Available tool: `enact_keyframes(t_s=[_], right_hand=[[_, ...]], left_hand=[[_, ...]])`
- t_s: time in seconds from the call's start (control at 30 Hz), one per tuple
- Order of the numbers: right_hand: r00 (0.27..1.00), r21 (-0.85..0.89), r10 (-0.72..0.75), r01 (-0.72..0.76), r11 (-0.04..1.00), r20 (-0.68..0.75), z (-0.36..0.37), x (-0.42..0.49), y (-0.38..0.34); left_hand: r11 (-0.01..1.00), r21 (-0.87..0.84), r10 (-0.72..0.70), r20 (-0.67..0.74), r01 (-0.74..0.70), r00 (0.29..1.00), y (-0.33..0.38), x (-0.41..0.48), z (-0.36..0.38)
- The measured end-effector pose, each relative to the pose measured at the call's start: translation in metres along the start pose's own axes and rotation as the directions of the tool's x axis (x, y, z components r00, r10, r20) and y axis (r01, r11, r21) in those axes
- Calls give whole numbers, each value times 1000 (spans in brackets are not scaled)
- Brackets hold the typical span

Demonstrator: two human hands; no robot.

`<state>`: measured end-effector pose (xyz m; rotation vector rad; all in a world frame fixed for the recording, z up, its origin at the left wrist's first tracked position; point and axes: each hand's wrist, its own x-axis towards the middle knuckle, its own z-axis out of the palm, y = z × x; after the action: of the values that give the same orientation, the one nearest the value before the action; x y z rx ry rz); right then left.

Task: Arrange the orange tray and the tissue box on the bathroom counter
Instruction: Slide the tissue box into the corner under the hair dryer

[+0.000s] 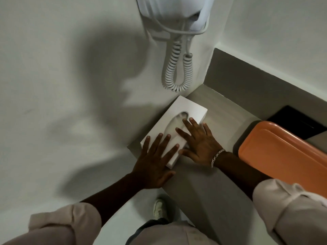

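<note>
A white tissue box point(184, 112) with an oval slot lies flat in the counter's left corner, against the wall. My left hand point(155, 160) rests flat on its near end, fingers spread, palm over the counter edge. My right hand point(198, 140), with a silver bracelet at the wrist, lies flat on the box's right side, fingers spread over the slot and thumb down on the counter. Neither hand grips the box. The orange tray point(283, 156) sits on the counter to the right, apart from both hands.
The grey counter point(221, 117) ends at a front edge below my hands. A white wall-mounted hair dryer point(177, 13) with a coiled cord point(178, 71) hangs above the box. A black object point(297, 121) lies behind the tray. My shoe point(159, 207) shows on the floor.
</note>
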<state>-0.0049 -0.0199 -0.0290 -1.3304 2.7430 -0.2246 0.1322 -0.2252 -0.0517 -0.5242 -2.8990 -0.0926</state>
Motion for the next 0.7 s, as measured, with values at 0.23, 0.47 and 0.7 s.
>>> enact_keyframes(t_s=[0.23,0.47,0.7], right_hand=[[999,-15,38,-38,999,20,1,11,12],[994,7,103,-103,995,30,-5,26,35],[990,40,139,-139,989,24,-5,41,63]], left_hand=[[999,-12,37,-35,-37,999,-18,13,13],[997,4,74,22,-74,997,-39,51,14],[995,29,96,85,-99,992,-54,88,16]])
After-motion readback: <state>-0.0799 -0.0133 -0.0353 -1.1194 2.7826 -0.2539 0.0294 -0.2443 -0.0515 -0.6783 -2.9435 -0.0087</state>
